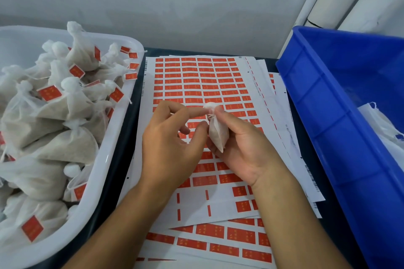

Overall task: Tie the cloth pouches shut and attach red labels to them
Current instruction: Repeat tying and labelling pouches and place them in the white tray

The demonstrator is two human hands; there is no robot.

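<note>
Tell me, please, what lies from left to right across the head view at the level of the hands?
White tub heaped with tied, labelled pouches → left hand → small cloth pouch → right hand → bare edge of the red label sheets → blue crate.

A small packing workstation, by the look of it, for hand assembly. Shown by sheets of red labels (203, 85) spread over a dark table (122, 137), a white tub (113, 144) on the left heaped with tied, labelled cloth pouches (54, 137), and a blue plastic crate (341, 120) on the right against a plain grey wall (175, 0).
</note>
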